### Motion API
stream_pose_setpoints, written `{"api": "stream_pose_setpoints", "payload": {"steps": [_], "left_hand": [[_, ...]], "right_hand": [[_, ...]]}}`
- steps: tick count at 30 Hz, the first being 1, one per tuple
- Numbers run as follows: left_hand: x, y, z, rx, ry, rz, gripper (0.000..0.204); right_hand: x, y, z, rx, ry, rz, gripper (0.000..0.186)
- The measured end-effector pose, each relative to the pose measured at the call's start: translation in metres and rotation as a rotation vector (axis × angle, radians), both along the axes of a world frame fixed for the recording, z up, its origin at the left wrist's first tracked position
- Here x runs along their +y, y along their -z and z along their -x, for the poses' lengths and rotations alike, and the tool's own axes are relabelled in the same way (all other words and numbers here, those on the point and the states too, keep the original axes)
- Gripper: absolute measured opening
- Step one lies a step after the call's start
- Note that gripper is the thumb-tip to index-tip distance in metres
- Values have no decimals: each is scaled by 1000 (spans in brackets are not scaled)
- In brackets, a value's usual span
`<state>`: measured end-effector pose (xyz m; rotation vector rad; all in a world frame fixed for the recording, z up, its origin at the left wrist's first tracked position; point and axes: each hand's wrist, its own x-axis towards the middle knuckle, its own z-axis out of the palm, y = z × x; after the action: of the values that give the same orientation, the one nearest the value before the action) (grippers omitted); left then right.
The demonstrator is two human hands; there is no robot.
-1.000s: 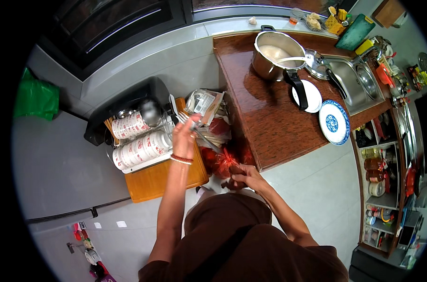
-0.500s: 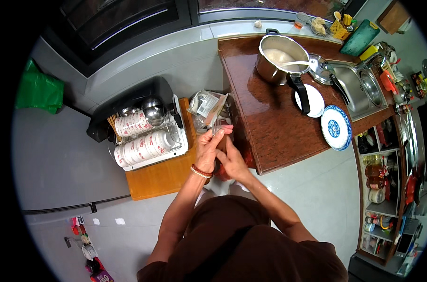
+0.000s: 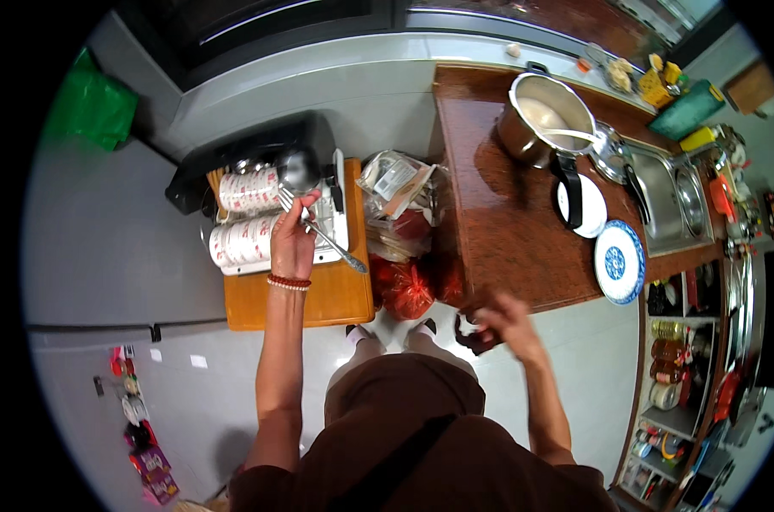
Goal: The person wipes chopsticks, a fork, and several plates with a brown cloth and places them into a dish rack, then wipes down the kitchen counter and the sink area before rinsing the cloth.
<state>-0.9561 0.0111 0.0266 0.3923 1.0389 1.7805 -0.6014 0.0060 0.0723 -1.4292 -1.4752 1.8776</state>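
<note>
metal fork (image 3: 336,246) in left hand (image 3: 293,242)

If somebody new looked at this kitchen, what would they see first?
Probably the big shiny pot at the back of the brown counter, with a white handle poking over its rim. Next, maybe the fork in the person's left hand, raised near the stacked bowls. The bright red bag, low between wooden stand and counter, stands out too.
</note>
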Motion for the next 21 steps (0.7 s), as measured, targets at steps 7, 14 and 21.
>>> {"api": "stream_pose_setpoints", "payload": {"steps": [7,14,21], "left_hand": [[-77,84,-30,-104,-10,301,19],[-151,165,-89,-525,-210,523,23],[-171,200,-59,-634,-222,629,34]], "right_hand": [[90,32,-68,-638,100,-966,36],[0,110,86,-306,-479,-1035,69],[-90,205,173,-493,-878,-498,51]]}}
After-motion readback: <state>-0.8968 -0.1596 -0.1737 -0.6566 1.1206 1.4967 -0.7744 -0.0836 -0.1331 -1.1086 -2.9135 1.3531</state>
